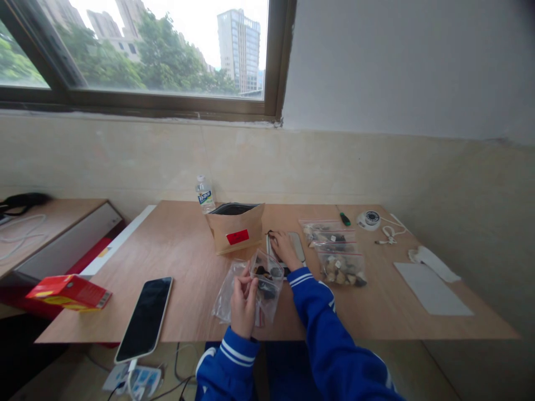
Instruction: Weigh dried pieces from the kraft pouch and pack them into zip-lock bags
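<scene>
Daylight enters through the window (167, 104), the sky (196, 16) blown out to white; the table (188, 278) is softly lit with faint shadows; the wall (401, 72) dims rightward, the top corner darkening; wide-angle distortion stretches the edges; fine detail looks soft.

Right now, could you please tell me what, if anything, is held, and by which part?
The left hand pinches a clear bag near its left edge; whether the right hand holds anything cannot be told.
</scene>
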The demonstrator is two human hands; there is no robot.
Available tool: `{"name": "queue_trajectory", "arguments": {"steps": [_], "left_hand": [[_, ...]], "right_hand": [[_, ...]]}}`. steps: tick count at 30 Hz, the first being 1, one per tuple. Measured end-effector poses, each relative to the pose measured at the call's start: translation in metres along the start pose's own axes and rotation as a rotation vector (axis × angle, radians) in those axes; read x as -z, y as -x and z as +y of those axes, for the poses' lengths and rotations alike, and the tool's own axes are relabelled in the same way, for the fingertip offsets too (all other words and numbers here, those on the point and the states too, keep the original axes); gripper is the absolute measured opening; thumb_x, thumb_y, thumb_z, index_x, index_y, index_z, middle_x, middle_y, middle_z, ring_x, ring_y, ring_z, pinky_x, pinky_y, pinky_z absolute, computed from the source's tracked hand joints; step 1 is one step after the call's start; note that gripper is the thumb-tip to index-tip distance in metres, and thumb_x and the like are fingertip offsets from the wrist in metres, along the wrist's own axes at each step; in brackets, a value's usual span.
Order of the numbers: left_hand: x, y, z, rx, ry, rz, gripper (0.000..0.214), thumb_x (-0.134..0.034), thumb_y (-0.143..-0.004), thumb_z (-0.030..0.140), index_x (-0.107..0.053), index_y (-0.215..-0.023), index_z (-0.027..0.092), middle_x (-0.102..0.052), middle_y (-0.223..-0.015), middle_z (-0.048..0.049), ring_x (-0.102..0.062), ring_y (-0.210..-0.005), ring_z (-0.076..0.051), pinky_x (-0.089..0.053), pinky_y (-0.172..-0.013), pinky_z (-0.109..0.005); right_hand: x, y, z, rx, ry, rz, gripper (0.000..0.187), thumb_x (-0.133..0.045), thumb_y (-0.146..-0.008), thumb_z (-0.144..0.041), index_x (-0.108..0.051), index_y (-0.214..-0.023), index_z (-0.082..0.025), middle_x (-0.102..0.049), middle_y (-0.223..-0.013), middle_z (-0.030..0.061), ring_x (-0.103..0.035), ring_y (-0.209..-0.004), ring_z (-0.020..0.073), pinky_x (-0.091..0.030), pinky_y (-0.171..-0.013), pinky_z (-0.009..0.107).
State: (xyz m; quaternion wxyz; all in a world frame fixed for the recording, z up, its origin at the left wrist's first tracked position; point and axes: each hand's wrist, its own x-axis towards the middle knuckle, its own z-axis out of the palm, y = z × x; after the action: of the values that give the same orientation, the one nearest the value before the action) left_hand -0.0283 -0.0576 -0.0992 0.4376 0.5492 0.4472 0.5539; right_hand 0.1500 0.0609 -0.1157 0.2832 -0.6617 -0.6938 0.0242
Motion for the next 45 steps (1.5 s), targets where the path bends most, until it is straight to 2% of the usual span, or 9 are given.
{"name": "queue_trajectory", "arguments": {"steps": [4, 8, 14, 21, 25, 31, 37, 41, 45], "left_hand": [[0.0, 0.001, 0.001, -0.001, -0.01, 0.006, 0.019, -0.05, -0.086, 0.037, -0.044, -0.08, 0.02, -0.048, -0.134, -0.0165, -0.046, -0.123, -0.026, -0.043, -0.096, -0.042], [-0.001, 0.002, 0.0, 0.02, -0.001, 0.008, 0.02, -0.05, -0.086, 0.039, -0.045, -0.081, 0.02, -0.046, -0.135, -0.0166, -0.046, -0.123, -0.025, -0.043, -0.096, -0.041], [-0.005, 0.001, -0.002, 0.015, 0.051, 0.05, 0.024, -0.052, -0.083, 0.042, -0.045, -0.079, 0.02, -0.048, -0.134, -0.0154, -0.046, -0.123, -0.025, -0.044, -0.096, -0.04], [-0.014, 0.009, 0.009, -0.023, 0.107, 0.139, 0.022, -0.056, -0.082, 0.038, -0.045, -0.078, 0.02, -0.046, -0.135, -0.0162, -0.043, -0.125, -0.027, -0.041, -0.098, -0.043], [-0.017, 0.018, 0.014, -0.03, 0.149, 0.105, 0.023, -0.058, -0.08, 0.038, -0.047, -0.076, 0.018, -0.045, -0.136, -0.0169, -0.043, -0.126, -0.028, -0.041, -0.098, -0.043], [-0.002, 0.007, 0.01, -0.099, -0.005, 0.175, 0.03, -0.062, -0.077, 0.036, -0.054, -0.101, 0.019, -0.044, -0.136, -0.0139, -0.041, -0.126, -0.026, -0.04, -0.096, -0.041], [0.009, -0.019, 0.002, 0.127, 0.243, 0.046, 0.04, -0.067, -0.07, 0.043, -0.06, -0.097, 0.015, -0.068, -0.092, -0.0086, -0.063, -0.09, -0.022, -0.048, -0.08, -0.034], [0.002, -0.019, 0.001, 0.157, 0.24, -0.113, 0.034, -0.069, -0.068, 0.039, -0.067, -0.092, 0.014, -0.07, -0.091, -0.0081, -0.063, -0.087, -0.021, -0.048, -0.079, -0.032], [-0.008, -0.013, 0.006, 0.127, 0.164, -0.041, 0.025, -0.069, -0.068, 0.038, -0.069, -0.075, 0.014, -0.069, -0.074, -0.0042, -0.062, -0.075, -0.018, -0.047, -0.073, -0.029]], "right_hand": [[0.01, 0.007, -0.003, -0.055, -0.058, 0.05, 0.019, -0.049, -0.086, -0.022, -0.067, -0.089, -0.019, -0.068, -0.095, 0.0087, -0.055, -0.097, 0.0235, -0.038, -0.087, 0.038], [0.055, 0.024, -0.02, -0.086, -0.441, 0.09, 0.024, -0.048, -0.086, -0.031, -0.066, -0.094, -0.017, -0.069, -0.096, 0.0071, -0.06, -0.086, 0.0187, -0.045, -0.078, 0.031], [0.12, 0.066, -0.04, -0.063, -0.587, -0.107, 0.035, -0.048, -0.086, -0.042, -0.06, -0.115, -0.024, -0.066, -0.106, 0.0047, -0.061, -0.085, 0.0169, -0.047, -0.078, 0.03], [0.085, 0.119, -0.053, -0.342, -0.8, -0.238, 0.071, -0.062, -0.075, -0.047, -0.035, -0.134, -0.019, -0.057, -0.122, 0.0134, -0.06, -0.101, 0.0233, -0.048, -0.086, 0.038], [0.073, 0.129, -0.065, -0.349, -1.064, -0.087, 0.076, -0.057, -0.08, -0.044, -0.013, -0.138, -0.022, -0.058, -0.121, 0.0134, -0.061, -0.102, 0.0202, -0.048, -0.088, 0.038], [0.092, 0.131, -0.065, -0.303, -1.212, 0.017, 0.03, -0.054, -0.084, -0.044, -0.045, -0.102, -0.022, -0.067, -0.108, 0.0106, -0.064, -0.099, 0.021, -0.049, -0.087, 0.036], [0.098, 0.139, -0.06, -0.443, -1.219, 0.224, 0.031, -0.059, -0.079, -0.047, -0.057, -0.092, -0.018, -0.072, -0.088, 0.008, -0.069, -0.082, 0.0217, -0.053, -0.078, 0.036], [0.1, 0.142, -0.056, -0.485, -1.196, 0.341, 0.033, -0.062, -0.076, -0.047, -0.063, -0.089, -0.017, -0.073, -0.081, 0.0062, -0.068, -0.077, 0.0208, -0.053, -0.077, 0.036], [0.101, 0.148, -0.046, -0.49, -1.109, 0.357, 0.034, -0.064, -0.074, -0.047, -0.067, -0.086, -0.016, -0.072, -0.077, 0.0062, -0.067, -0.073, 0.0213, -0.053, -0.073, 0.035]]}}
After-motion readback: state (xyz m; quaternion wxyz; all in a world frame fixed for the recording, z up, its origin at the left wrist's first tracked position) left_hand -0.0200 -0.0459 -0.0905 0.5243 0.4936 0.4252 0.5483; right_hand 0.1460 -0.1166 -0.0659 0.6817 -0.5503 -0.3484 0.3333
